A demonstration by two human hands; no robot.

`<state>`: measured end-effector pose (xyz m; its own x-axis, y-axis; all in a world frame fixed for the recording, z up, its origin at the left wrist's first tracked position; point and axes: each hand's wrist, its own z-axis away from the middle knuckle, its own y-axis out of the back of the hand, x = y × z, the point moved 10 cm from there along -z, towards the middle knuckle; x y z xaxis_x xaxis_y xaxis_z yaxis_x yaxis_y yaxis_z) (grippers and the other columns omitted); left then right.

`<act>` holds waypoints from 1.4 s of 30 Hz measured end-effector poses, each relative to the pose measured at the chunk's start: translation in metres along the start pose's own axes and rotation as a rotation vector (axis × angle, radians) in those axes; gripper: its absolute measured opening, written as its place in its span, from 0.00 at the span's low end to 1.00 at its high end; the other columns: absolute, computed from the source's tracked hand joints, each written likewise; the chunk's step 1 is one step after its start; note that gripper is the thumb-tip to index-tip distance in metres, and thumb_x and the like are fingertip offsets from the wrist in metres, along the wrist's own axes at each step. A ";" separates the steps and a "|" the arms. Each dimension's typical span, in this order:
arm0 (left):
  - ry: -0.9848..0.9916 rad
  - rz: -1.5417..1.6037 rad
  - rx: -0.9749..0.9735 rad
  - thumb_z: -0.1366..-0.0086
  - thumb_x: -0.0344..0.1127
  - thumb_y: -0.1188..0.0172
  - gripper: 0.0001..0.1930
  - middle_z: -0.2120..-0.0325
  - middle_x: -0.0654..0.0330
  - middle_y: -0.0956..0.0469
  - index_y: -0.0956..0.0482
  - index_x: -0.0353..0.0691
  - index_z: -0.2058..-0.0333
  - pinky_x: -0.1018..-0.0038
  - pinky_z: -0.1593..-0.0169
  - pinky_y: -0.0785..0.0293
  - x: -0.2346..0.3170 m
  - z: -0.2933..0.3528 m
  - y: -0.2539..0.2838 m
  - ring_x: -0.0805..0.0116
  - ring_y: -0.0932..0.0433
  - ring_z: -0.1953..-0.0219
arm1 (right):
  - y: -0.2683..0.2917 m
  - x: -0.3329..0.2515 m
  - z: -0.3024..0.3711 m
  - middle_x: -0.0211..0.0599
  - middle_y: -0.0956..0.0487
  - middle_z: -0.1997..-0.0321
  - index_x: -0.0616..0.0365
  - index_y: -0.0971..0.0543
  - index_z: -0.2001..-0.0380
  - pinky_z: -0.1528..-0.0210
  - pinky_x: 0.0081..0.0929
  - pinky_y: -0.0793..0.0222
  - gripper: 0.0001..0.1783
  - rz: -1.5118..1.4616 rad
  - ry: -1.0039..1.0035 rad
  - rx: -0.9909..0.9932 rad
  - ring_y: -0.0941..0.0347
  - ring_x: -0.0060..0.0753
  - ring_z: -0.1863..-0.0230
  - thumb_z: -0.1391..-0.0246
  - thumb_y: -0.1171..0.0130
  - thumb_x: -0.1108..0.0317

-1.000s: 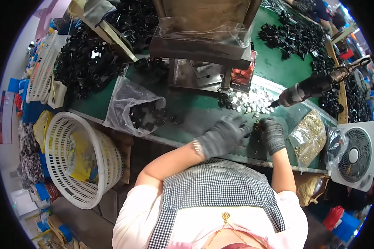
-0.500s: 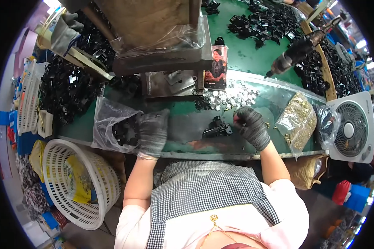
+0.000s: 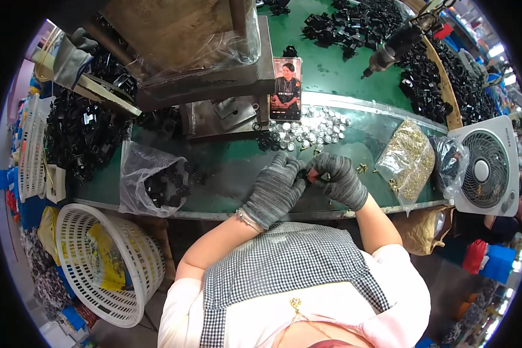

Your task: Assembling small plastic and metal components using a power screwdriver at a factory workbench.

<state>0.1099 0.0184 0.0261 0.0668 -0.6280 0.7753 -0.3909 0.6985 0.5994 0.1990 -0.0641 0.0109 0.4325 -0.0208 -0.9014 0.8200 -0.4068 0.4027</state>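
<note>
Both my hands wear grey knit gloves and meet over the green table near its front edge. My left hand (image 3: 275, 190) is closed round a small black part (image 3: 303, 173), most of which its fingers hide. Against the same part, my right hand (image 3: 340, 181) has its fingers curled in a pinch; bare reddish fingertips show, and what lies between them is too small to make out. Just beyond the hands lies a pile of small round silvery pieces (image 3: 310, 129). A few loose brass-coloured pieces (image 3: 362, 168) lie right of my right hand.
A press (image 3: 214, 87) stands ahead, with a phone (image 3: 286, 90) leaning beside it. A power screwdriver (image 3: 388, 52) hangs at upper right. Left are a plastic bag of black parts (image 3: 142, 171) and a white basket (image 3: 142, 272); right, a bag of brass pieces (image 3: 409, 156) and a fan (image 3: 484, 168).
My left hand has moved right from beside the plastic bag to meet my right hand. The black part that lay on the table between them is now in my hands.
</note>
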 end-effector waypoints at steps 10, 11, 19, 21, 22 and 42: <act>-0.138 -0.262 0.107 0.44 0.33 0.41 0.14 0.66 0.51 0.27 0.23 0.38 0.58 0.61 0.62 0.26 0.008 0.003 -0.013 0.53 0.25 0.63 | 0.089 -0.080 -0.017 0.39 0.26 0.56 0.56 0.25 0.57 0.55 0.33 0.28 0.20 0.322 0.373 0.511 0.26 0.40 0.55 0.55 0.32 0.67; -0.169 -0.248 0.103 0.43 0.35 0.42 0.15 0.66 0.51 0.27 0.23 0.38 0.57 0.61 0.61 0.26 0.010 0.000 -0.016 0.53 0.25 0.62 | 0.126 -0.073 -0.009 0.38 0.27 0.54 0.55 0.28 0.51 0.54 0.34 0.28 0.26 0.169 0.450 0.794 0.26 0.39 0.56 0.54 0.32 0.66; -0.201 -0.058 0.027 0.41 0.34 0.42 0.12 0.71 0.51 0.28 0.20 0.42 0.58 0.61 0.64 0.27 -0.001 -0.027 -0.036 0.53 0.26 0.68 | 0.090 -0.039 -0.062 0.30 0.30 0.70 0.59 0.34 0.49 0.74 0.26 0.32 0.30 -0.698 0.102 0.465 0.30 0.26 0.73 0.53 0.32 0.63; -0.202 -0.048 0.039 0.43 0.33 0.40 0.11 0.71 0.52 0.27 0.19 0.41 0.60 0.62 0.64 0.27 0.004 -0.027 -0.036 0.54 0.26 0.69 | 0.068 -0.030 -0.053 0.26 0.32 0.76 0.58 0.34 0.52 0.79 0.25 0.35 0.30 -0.788 0.056 0.355 0.32 0.25 0.77 0.54 0.31 0.61; -0.211 -0.046 0.055 0.44 0.31 0.39 0.11 0.72 0.53 0.26 0.19 0.40 0.61 0.63 0.65 0.27 0.006 -0.028 -0.033 0.54 0.25 0.70 | 0.062 -0.026 -0.050 0.25 0.33 0.78 0.57 0.33 0.53 0.79 0.24 0.36 0.30 -0.789 0.038 0.356 0.33 0.24 0.78 0.55 0.31 0.59; -0.208 0.026 0.043 0.43 0.31 0.40 0.10 0.68 0.47 0.28 0.22 0.39 0.60 0.60 0.62 0.26 0.002 -0.027 -0.031 0.49 0.25 0.67 | 0.045 -0.011 -0.048 0.31 0.29 0.77 0.53 0.32 0.60 0.77 0.17 0.42 0.28 -0.752 -0.101 0.323 0.37 0.23 0.80 0.59 0.29 0.54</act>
<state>0.1471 0.0046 0.0146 -0.1328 -0.6706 0.7298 -0.4289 0.7027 0.5676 0.2493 -0.0384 0.0463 -0.2381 0.2861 -0.9281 0.7218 -0.5872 -0.3662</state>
